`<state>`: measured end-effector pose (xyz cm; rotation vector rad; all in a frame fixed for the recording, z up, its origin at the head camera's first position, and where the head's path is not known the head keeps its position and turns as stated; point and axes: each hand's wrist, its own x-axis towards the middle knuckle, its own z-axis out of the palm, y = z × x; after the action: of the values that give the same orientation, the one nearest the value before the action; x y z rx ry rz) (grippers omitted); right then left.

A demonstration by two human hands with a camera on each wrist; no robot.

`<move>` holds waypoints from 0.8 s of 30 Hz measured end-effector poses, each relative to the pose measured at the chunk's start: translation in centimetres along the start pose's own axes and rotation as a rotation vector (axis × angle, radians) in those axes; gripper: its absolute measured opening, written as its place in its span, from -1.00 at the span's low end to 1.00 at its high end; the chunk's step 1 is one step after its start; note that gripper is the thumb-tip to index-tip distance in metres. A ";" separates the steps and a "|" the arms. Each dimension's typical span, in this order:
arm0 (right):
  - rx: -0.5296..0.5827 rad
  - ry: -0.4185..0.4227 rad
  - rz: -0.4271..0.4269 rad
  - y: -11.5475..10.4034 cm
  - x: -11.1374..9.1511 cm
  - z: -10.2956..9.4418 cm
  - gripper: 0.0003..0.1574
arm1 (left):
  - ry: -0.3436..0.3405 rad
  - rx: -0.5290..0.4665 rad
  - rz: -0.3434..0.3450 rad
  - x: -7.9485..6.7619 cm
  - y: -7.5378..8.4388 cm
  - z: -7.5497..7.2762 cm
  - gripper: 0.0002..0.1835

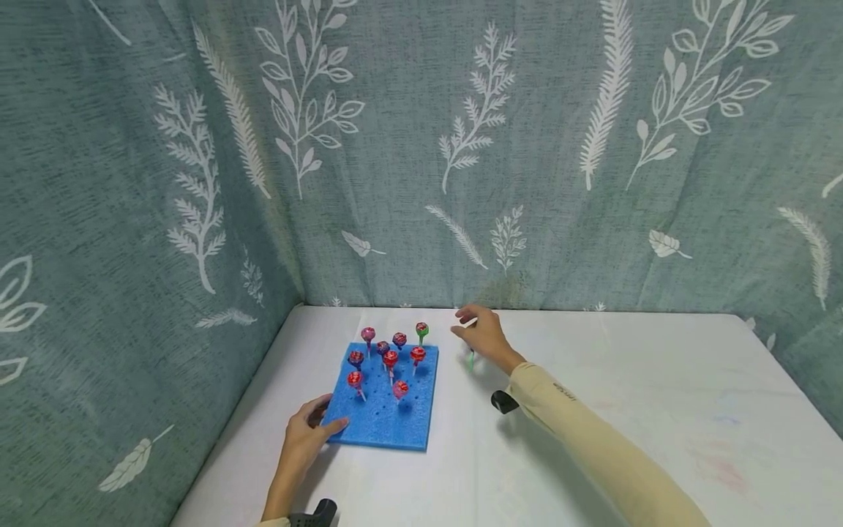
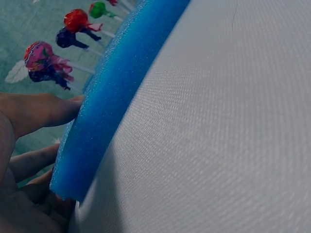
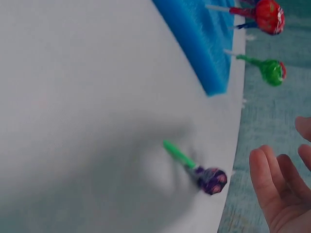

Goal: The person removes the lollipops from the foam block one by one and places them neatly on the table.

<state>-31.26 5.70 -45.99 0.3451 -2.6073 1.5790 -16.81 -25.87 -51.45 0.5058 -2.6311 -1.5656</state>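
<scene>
A blue foam board lies on the white table with several wrapped lollipops stuck upright in it, red, pink, dark blue, and a green lollipop at the far right corner. My left hand grips the board's near left corner, thumb on the upper face and fingers round the edge. Right of the board, my right hand hovers with fingers spread and nothing held. Below it a purple-wrapped lollipop with a green stick lies on the table, apart from the fingers; the hand mostly hides it in the head view.
The white table stretches to the right of the board. A grey-green curtain with white leaf prints hangs behind the table and along its left side. Small holes dot the near part of the foam.
</scene>
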 end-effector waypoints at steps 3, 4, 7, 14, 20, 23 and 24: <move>0.011 0.000 0.002 -0.4 0.1 0.4 -0.65 | -0.001 0.004 0.007 0.0 0.0 0.0 -0.29; 0.018 0.001 0.003 -0.6 0.1 0.6 -0.65 | 0.000 0.006 0.009 0.0 0.0 0.0 -0.29; 0.033 0.000 0.010 -0.9 0.3 1.1 -0.65 | 0.001 0.008 0.013 0.0 0.0 0.1 -0.28; 0.068 -0.034 0.038 -1.5 0.5 2.5 -0.56 | 0.007 0.013 0.022 0.1 0.0 0.1 -0.28; 0.080 -0.083 0.074 -1.6 0.6 3.7 -0.45 | 0.004 0.006 0.017 0.2 -0.2 0.0 -0.28; 0.074 -0.093 0.084 -1.7 0.5 4.4 -0.42 | 0.003 0.004 0.015 0.2 -0.3 -0.1 -0.28; 0.086 -0.096 0.082 -1.6 0.4 4.7 -0.41 | 0.003 0.005 0.014 0.1 -0.3 -0.1 -0.28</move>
<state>-31.03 0.73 -46.72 0.3312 -2.6620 1.7465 -16.82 -26.11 -51.67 0.4892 -2.6312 -1.5538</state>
